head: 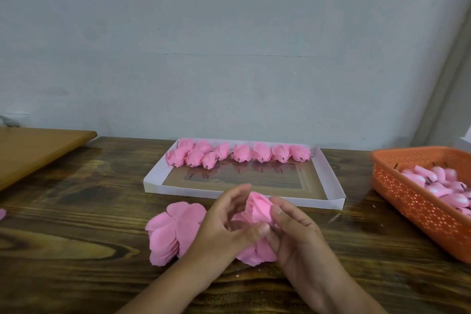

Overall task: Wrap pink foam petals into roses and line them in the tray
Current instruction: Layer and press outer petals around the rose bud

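Both my hands hold a half-wrapped pink foam rose [257, 208] just in front of the tray. My left hand [224, 222] cups its left side, thumb against the base. My right hand [293, 232] pinches the right side with thumb and fingers. A stack of flat pink foam petals [170, 232] lies on the table under and left of my hands. The white cardboard tray [328, 178] sits behind, with several finished pink roses [239, 153] lined along its far edge.
An orange perforated plastic basket [413, 201] at the right holds several pink and white rose buds [438, 186]. A lighter wooden board [33, 150] lies at the far left. One stray petal [2, 213] shows at the left edge. A grey wall stands behind the dark wooden table [76, 237].
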Demonstrator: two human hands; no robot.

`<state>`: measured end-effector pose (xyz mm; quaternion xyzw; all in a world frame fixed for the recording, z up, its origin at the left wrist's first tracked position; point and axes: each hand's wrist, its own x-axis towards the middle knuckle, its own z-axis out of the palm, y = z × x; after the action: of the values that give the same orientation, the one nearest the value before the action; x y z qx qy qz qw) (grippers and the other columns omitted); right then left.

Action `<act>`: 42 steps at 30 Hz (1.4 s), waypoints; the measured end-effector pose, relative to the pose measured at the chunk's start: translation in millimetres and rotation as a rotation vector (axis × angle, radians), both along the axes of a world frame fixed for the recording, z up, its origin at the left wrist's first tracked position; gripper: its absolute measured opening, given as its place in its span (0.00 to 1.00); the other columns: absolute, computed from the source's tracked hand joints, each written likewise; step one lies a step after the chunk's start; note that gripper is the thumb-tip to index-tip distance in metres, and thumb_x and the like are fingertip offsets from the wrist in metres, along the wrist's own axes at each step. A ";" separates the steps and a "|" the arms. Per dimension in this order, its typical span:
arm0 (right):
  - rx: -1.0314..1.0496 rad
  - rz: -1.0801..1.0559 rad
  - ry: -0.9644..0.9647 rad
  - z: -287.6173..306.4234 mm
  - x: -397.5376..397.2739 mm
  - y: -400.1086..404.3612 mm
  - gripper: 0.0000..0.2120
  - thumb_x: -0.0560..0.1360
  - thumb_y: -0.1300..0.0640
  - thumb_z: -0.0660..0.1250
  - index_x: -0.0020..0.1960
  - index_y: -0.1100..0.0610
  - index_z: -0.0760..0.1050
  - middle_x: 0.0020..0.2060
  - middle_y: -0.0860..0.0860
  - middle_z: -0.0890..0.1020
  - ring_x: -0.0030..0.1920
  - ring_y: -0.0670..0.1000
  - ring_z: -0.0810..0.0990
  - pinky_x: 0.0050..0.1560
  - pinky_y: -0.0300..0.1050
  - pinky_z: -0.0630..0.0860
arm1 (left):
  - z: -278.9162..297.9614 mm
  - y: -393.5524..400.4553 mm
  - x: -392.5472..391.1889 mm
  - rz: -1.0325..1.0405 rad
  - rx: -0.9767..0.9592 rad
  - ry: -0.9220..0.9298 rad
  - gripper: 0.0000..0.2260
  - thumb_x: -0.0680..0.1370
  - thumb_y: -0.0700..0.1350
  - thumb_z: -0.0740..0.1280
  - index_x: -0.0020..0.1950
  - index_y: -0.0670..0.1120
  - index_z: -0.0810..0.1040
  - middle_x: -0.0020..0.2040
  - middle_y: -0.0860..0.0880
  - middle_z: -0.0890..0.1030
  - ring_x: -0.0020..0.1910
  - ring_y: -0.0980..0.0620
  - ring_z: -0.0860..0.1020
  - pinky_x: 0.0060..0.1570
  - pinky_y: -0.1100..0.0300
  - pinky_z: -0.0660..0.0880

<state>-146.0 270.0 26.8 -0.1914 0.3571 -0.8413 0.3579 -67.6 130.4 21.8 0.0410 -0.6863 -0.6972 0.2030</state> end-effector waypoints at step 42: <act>0.611 -0.271 0.851 -2.3 35.3 -5.2 0.10 0.74 0.55 0.66 0.35 0.52 0.80 0.28 0.44 0.80 0.31 0.42 0.77 0.35 0.40 0.76 | 21.4 19.1 9.6 -0.008 0.362 -0.087 0.21 0.65 0.65 0.73 0.38 0.46 0.83 0.50 0.44 0.87 0.36 0.44 0.82 0.28 0.58 0.73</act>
<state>-110.7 264.7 24.5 -0.3546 0.7204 -0.5860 0.1091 -58.0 149.4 43.2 0.1042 -0.5580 -0.8076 0.1600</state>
